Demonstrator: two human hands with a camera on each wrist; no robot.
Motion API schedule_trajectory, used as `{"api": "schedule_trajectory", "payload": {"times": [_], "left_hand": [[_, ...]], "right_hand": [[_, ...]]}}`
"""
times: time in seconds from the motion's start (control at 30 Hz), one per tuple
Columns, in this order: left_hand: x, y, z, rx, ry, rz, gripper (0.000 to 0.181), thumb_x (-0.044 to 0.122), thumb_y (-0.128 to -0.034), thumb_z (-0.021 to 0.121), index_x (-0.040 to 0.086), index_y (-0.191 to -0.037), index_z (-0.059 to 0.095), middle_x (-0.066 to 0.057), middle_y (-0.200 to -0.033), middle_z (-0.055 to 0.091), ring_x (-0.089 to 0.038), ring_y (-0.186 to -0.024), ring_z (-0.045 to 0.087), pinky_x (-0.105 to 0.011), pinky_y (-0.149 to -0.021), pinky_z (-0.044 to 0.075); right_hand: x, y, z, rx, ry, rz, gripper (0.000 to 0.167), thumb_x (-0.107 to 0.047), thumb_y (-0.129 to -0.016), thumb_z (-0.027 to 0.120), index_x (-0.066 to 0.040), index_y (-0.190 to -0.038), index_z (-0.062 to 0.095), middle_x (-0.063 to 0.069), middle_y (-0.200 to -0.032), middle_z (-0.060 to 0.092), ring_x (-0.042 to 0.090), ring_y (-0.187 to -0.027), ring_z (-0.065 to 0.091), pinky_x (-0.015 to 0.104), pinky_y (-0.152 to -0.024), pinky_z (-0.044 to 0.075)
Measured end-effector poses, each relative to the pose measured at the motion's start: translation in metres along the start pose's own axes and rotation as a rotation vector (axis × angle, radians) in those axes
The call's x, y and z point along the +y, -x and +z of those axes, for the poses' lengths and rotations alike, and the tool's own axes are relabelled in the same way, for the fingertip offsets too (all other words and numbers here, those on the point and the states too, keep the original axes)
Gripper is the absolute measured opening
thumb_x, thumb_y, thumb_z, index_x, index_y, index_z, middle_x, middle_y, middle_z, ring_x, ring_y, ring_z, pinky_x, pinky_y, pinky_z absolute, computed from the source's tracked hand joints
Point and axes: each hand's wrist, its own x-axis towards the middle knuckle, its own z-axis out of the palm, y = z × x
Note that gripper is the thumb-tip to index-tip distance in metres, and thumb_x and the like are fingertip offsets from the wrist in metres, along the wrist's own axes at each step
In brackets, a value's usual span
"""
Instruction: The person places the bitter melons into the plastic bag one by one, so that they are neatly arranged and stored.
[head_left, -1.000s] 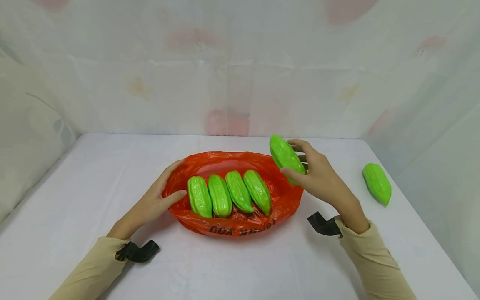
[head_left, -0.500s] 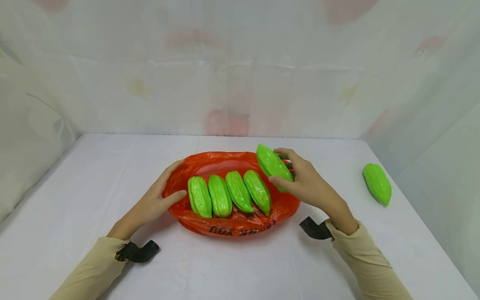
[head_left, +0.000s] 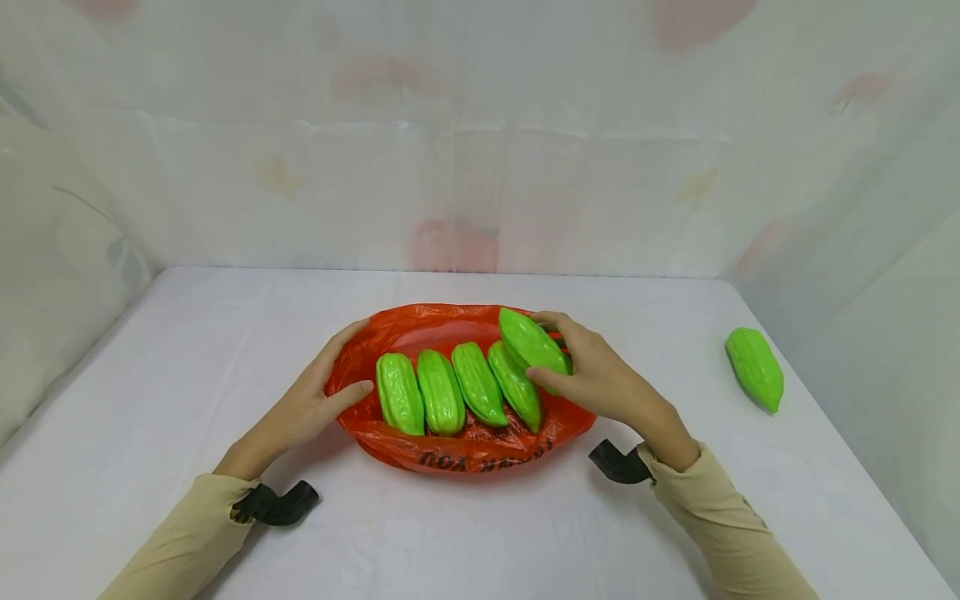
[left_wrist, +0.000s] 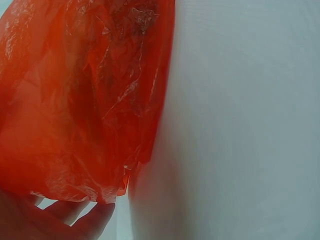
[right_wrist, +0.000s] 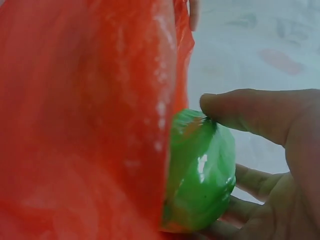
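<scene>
A red plastic bag (head_left: 487,457) with dark lettering lies with its mouth spread wide on the table. Several glossy green ridged fruits (head_left: 442,392) sit side by side inside it. My left hand (head_left: 307,404) holds the bag's left side, thumb over the rim and fingers on the outside; the left wrist view shows those fingers (left_wrist: 95,220) along the bag's edge. At the right, my right hand (head_left: 600,371) grips another green ridged fruit (head_left: 531,340) between thumb and fingers. This fruit is tilted over the bag's right part and overlaps the rightmost one below.
One more green ridged fruit (head_left: 754,368) lies apart near the table's right edge. The white-covered table (head_left: 450,542) meets a pale patterned curtain (head_left: 375,192) at the back and sides. Each cuff carries a black wrist mount (head_left: 621,462).
My right hand has carried its green ridged fruit left and down, from above the bag's right rim to over the fruits inside. The left hand and the bag stay nearly still.
</scene>
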Motion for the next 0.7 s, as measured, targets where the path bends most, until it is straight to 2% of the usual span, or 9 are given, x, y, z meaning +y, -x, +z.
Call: {"api": "schedule_trajectory", "payload": {"times": [0.4,0.7], "left_hand": [[0.0007,0.0003,0.0,-0.003,0.004,0.002,0.073,0.014,-0.0973,0.059,0.028,-0.158,0.02,-0.007,-0.161,0.027,-0.037,-0.146,0.03,-0.069,-0.111,0.031],[0.0005,0.0003,-0.0001,-0.001,0.007,0.005,0.073,0.014,-0.0974,0.059,0.027,-0.158,0.02,-0.008,-0.161,0.028,-0.036,-0.145,0.031,-0.068,-0.11,0.032]], "right_hand": [[-0.001,0.0007,-0.0013,-0.014,0.116,0.075,0.057,-0.022,-0.091,0.068,-0.004,-0.14,0.045,0.009,-0.12,0.063,0.022,-0.103,0.06,0.039,-0.089,0.052],[0.0005,0.0003,-0.0004,-0.036,0.158,0.061,0.051,-0.02,-0.092,0.066,-0.007,-0.138,0.048,0.005,-0.123,0.062,0.02,-0.104,0.059,0.04,-0.092,0.05]]}}
